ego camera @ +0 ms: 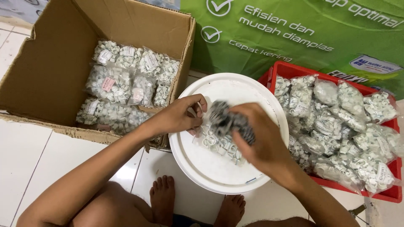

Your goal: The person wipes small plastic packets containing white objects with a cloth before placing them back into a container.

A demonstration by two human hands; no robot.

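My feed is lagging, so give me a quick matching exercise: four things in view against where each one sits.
Things:
1. cardboard box
2. red crate
3. white bucket lid
4. green banner

Places:
A. far side, behind the crate
B. middle, under both hands
C. right, full of bagged clips
D. left, flaps open, bags inside

Pairs: 1-D, 2-C, 3-B, 4-A

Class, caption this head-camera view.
Both hands, left hand and right hand, handle a clear plastic bag of white clips.
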